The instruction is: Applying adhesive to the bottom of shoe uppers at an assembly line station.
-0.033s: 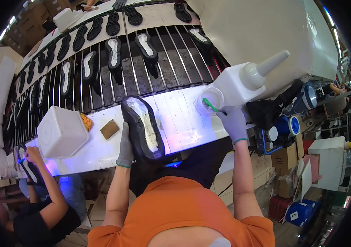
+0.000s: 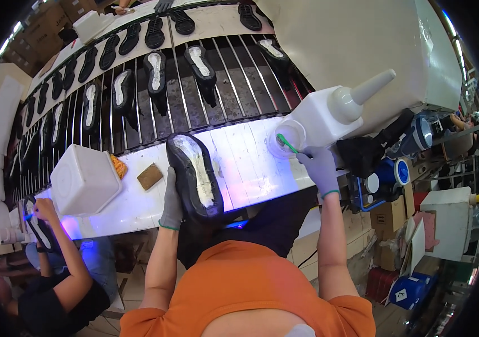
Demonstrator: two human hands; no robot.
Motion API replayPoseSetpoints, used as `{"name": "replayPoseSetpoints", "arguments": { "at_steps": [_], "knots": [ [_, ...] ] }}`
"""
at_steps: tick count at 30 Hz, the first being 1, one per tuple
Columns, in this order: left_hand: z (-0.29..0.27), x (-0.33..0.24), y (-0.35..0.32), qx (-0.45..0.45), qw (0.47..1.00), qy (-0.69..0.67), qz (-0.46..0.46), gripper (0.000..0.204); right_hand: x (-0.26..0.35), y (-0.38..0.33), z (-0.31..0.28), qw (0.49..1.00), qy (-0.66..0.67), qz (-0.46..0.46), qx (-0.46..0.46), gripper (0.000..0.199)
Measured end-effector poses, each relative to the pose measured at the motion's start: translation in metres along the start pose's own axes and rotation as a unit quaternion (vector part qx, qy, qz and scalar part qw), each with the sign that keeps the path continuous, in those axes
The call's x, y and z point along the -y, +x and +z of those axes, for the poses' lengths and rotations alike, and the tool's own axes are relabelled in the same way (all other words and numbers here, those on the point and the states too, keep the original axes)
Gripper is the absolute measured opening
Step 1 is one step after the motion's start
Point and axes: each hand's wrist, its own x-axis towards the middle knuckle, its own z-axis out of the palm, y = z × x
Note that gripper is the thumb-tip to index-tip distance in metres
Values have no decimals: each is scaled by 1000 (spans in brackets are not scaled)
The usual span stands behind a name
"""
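My left hand (image 2: pixel 172 205), in a grey glove, is closed on the side of a black shoe upper (image 2: pixel 180 185). Its underside faces up, showing a long white strip (image 2: pixel 199 168) ringed by black. At the right, my gloved right hand (image 2: pixel 321 168) pinches the end of a slim green brush (image 2: pixel 287 142). The brush's far end dips into a clear round cup (image 2: pixel 301 130), where its tip is hard to make out. Right behind the cup lies a white plastic bottle (image 2: pixel 321 115) with a long spout.
Metal rollers (image 2: pixel 229 78) beyond the white bench (image 2: pixel 250 163) carry several black uppers, with black soles (image 2: pixel 154 32) on the ledge behind. A white tub (image 2: pixel 85 180) and a brown block (image 2: pixel 149 177) lie to my left. A co-worker's hand (image 2: pixel 44 209) brushes another upper. A blue jug (image 2: pixel 391 170) stands right.
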Motion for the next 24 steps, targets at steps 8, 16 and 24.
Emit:
{"name": "replayPoseSetpoints", "arguments": {
  "at_steps": [8, 16, 24],
  "knots": [
    [11, -12, -8, -3, 999, -31, -37, 59, 0, -25, 21, 818, 533, 213, 39, 26],
    [65, -24, -14, 101, 992, 81, -1, 53, 74, -10, -31, 901, 421, 8, 106, 24],
    [102, -46, -26, 134, 979, 151, 34, 68, 119, -28, -65, 922, 313, -166, 153, 28]
  ]
}}
